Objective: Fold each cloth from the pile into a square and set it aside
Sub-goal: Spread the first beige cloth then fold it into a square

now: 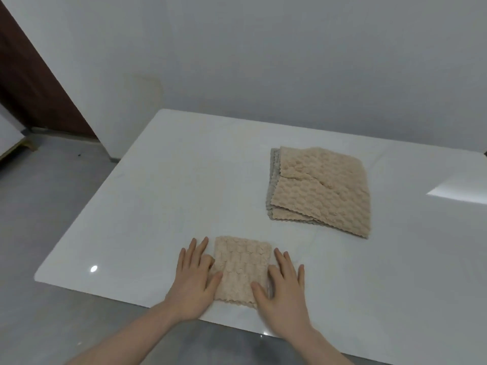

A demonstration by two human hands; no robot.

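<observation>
A small beige cloth [241, 267], folded into a near square, lies flat near the front edge of the white table [163, 196]. My left hand [193, 283] rests flat on the table against the cloth's left edge, fingers spread, thumb on the fabric. My right hand [283, 291] lies flat on the cloth's right edge, thumb over its lower right corner. Neither hand grips anything. Farther back and to the right sits the pile of cloths [320, 191], beige ones on top of a grey one whose edge shows along the left side.
A grey wall stands behind the table. Grey floor lies to the left, with a dark brown door or panel [31, 83] at the far left. Bright reflections mark the glossy tabletop at the right and near the front left corner.
</observation>
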